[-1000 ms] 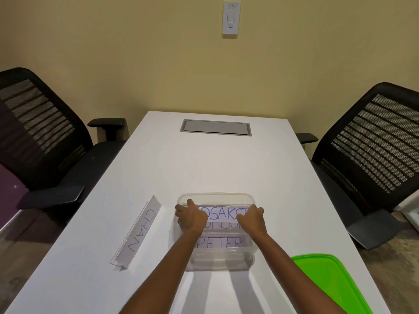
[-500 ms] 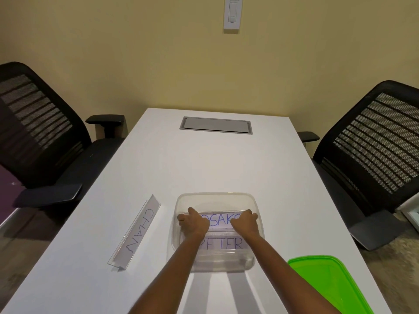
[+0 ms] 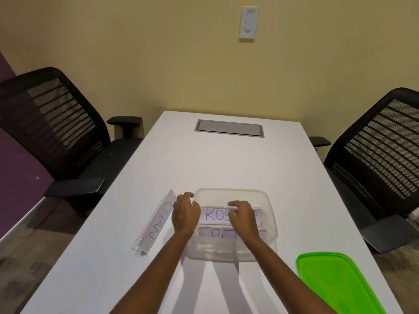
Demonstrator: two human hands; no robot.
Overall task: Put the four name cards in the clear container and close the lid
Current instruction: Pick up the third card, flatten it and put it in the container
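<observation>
Perhaps three name cards (image 3: 156, 225), one container (image 3: 269, 214), one lid (image 3: 335, 279), two chairs (image 3: 56, 132).

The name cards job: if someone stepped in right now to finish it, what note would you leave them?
Left hand: empty, open, at the clear container's left wall.
Right hand: open, over the KOS... card inside.
Done: at least two cards, that one and the PE... card, lie in the container; any more are hidden.
Left: the CHAN card lies on the table left of the container. Put it in, then press on the green lid, lying at the near right.
</observation>
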